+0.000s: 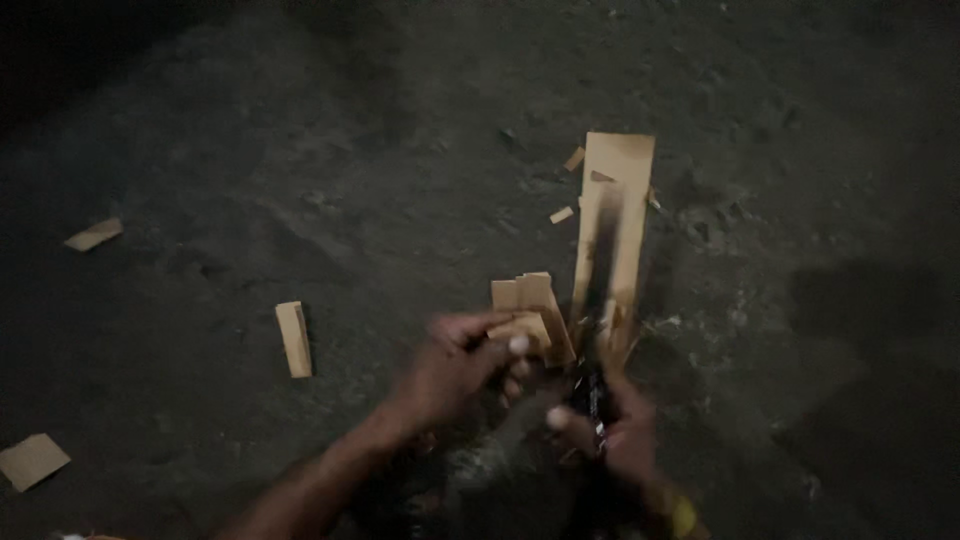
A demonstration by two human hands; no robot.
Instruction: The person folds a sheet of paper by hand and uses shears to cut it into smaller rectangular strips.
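Wood bits on dark dirt ground (300, 150). Flat scrap (32, 460) far left of long plank (615, 225), small strip (93, 234) above it, short block (294, 339) nearer. Left hand (455, 365) closed around small wood pieces (530, 310), just left of plank. Right hand (615, 435) grips dark tool (592, 385) at plank's near end. Tiny chips (562, 214) beside plank top. All blurry.

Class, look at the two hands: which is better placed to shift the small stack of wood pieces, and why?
Probably the left hand: its fingers already grip the small wood pieces. The right hand is busy holding a dark tool against the long plank.
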